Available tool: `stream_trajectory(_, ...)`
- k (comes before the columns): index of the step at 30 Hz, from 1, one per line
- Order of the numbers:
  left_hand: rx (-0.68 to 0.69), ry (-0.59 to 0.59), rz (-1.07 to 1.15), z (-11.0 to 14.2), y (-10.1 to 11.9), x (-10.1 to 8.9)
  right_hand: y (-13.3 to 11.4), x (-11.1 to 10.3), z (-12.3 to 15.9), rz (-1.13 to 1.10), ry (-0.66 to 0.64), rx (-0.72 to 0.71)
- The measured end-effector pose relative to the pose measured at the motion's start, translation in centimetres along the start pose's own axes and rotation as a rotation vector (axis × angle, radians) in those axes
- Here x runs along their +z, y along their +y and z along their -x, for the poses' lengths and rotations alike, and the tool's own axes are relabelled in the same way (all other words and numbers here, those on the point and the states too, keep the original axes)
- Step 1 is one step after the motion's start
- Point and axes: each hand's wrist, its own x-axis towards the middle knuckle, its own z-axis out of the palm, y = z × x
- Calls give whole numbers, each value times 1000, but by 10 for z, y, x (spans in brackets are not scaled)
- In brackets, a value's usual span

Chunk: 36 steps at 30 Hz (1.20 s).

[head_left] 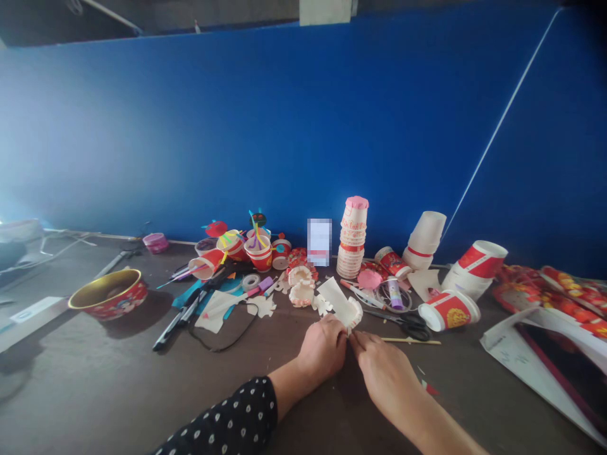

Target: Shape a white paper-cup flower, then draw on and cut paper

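Note:
Near the middle of the table, both of my hands meet at a cut white paper piece with a frilled, curled edge. My left hand is closed, its bent fingers gripping the near side of this piece. From the right, my right hand presses its fingers together at the piece's lower edge; the fingertips are partly hidden. A white paper strip rises just behind my left hand, and whether it is joined to the frilled piece I cannot tell. Frilled paper rings lie a little further back.
Scissors and a wooden stick lie right of my hands. Behind stand a tall paper cup stack and a glue stick. Decorated cups, pens and a red bowl are left; a tablet is right.

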Motion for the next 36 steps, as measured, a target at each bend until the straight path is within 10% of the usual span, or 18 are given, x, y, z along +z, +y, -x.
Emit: stream_trajectory(36, -81, -148, -120, -5, 8, -9, 12, -4, -1, -134, -8, -41)
